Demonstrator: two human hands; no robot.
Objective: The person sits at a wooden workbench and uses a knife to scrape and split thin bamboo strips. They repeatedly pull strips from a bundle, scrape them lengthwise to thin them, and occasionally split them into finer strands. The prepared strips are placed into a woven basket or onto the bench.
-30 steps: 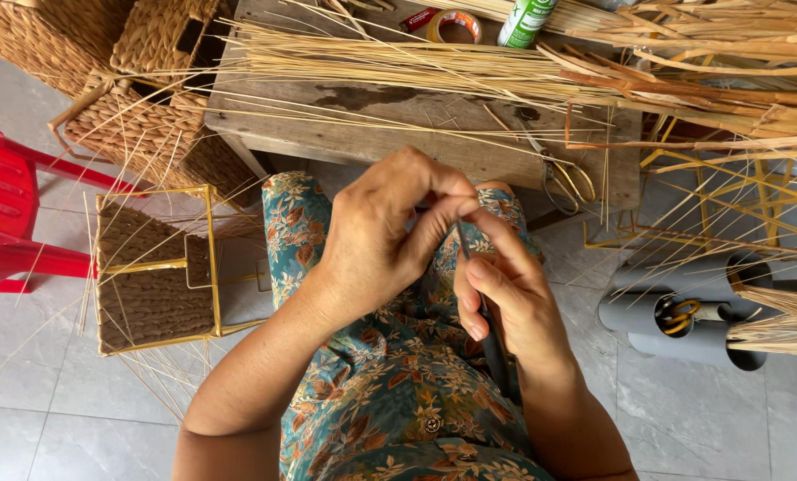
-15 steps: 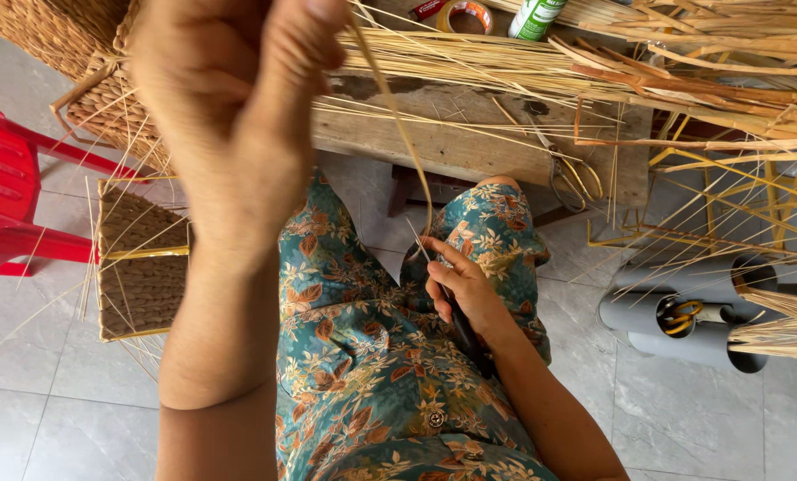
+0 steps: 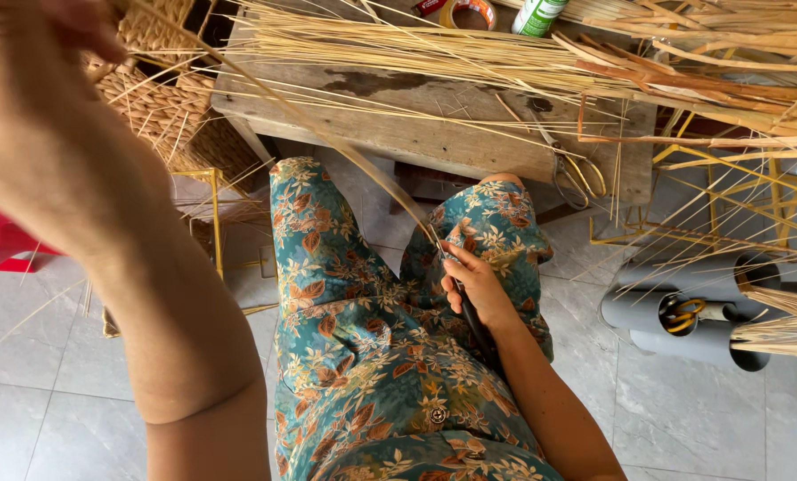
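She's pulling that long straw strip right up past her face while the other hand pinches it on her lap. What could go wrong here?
The strip is stretched taut between the raised left hand and the right hand, so it might snap or split. Its edge could perhaps cut the pinching fingers. The raised arm passes close to the loose stalks on the wooden bench and might sweep some off.

Both hands stretch a straw strand taut; right hand on lap.

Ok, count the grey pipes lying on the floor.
3, possibly more hidden. The grey pipes lie bundled on the tiled floor at right: the upper one, the lower left one with yellow-handled scissors in its mouth, and the lower right one.
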